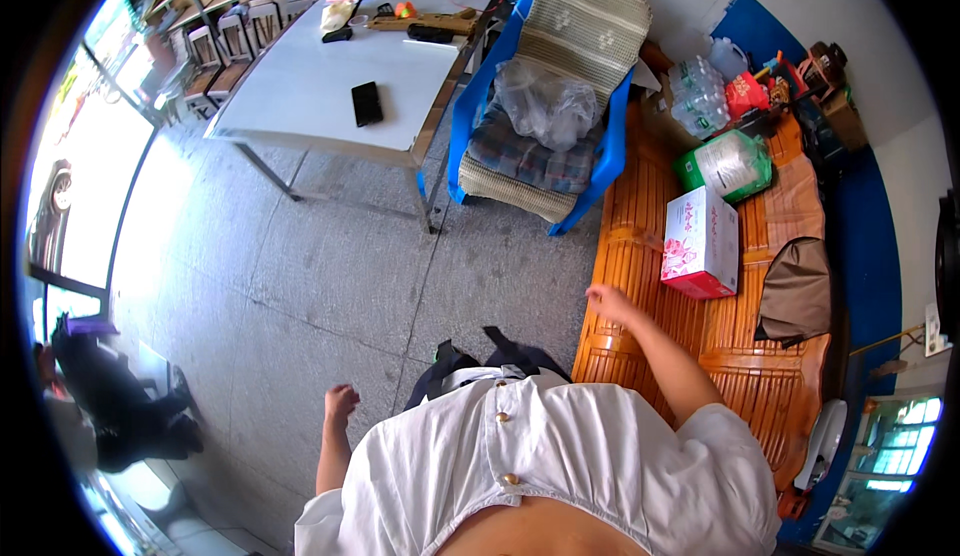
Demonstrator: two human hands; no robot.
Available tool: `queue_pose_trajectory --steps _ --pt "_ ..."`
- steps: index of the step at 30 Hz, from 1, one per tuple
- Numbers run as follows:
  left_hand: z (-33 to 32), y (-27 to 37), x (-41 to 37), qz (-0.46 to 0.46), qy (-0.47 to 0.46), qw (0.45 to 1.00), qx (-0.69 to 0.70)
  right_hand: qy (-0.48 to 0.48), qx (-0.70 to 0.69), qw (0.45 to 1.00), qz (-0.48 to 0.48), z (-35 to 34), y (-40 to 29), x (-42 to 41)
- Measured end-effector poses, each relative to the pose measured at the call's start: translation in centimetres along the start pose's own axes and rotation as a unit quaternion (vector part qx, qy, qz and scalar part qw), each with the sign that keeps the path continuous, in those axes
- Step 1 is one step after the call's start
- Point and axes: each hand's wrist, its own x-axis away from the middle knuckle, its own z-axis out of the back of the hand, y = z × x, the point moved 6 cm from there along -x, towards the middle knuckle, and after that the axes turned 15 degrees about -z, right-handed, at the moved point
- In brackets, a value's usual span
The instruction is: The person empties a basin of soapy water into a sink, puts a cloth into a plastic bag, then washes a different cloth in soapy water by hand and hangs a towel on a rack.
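My left hand (343,401) hangs over the grey floor (300,293) with nothing in it, its fingers loosely bent. Beside the orange-brown slatted bench (622,263), my right hand (611,304) is in the air and looks empty, fingers loosely bent and a little apart. A white and red printed cardboard box (701,241) on the bench is the nearest object to it; the two do not touch. Ahead of me stands a blue plastic armchair (613,147) with a woven cover, a plaid cushion and a clear plastic bag (547,102).
A white-topped table (300,90) stands ahead left, bearing a black phone (367,104). Behind the box lie a green-and-white package (724,166) and bottles in plastic wrap (699,94). A brown bag (796,293) rests against the bench back. At far left is a person in dark clothing (112,398).
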Motion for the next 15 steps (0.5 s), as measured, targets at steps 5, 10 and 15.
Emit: queue_pose_trajectory --steps 5,10,15 --pt "-6.7 17.6 -8.3 -0.160 -0.031 0.985 -0.060 0.051 -0.237 0.969 -0.039 10.1 -1.2 -13.4" --pt "-15.4 26.2 -8.8 -0.155 -0.036 0.987 0.017 0.148 -0.097 0.982 -0.062 20.7 -4.1 -29.2" --pt "-23.0 26.0 -5.7 -0.001 0.007 0.990 0.144 0.238 -0.003 0.970 -0.041 26.8 -4.1 -45.3"
